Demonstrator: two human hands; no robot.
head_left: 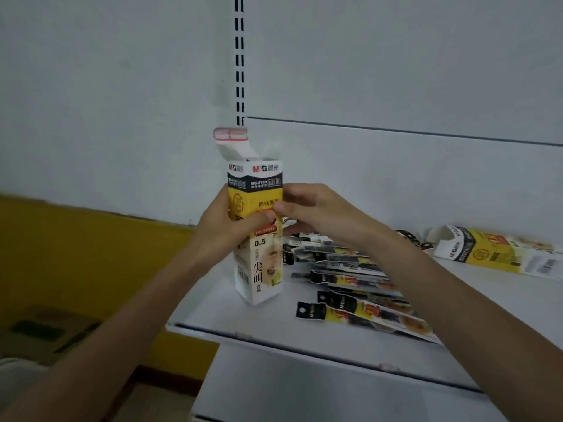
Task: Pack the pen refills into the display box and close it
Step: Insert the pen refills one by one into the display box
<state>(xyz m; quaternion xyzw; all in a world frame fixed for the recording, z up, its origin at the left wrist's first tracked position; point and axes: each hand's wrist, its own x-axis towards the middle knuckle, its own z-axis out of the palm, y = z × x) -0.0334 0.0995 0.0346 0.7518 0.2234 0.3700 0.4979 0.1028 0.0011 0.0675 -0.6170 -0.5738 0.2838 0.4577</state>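
Left grip (225, 229) and right grip (310, 208) clasp the upright display box (259, 269) (flap open); refill packets (350, 280) lie beside it.

We see the display box (259, 269) standing upright on the shelf (274, 324), refill packs (350, 281) scattered just right of it, and a second box (493, 249) lying farther right against the back panel (396, 178).

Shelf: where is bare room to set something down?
Bare shelf lies left of and in front of the upright display box, and in front of the flat box at right. The pen refills crowd the middle.
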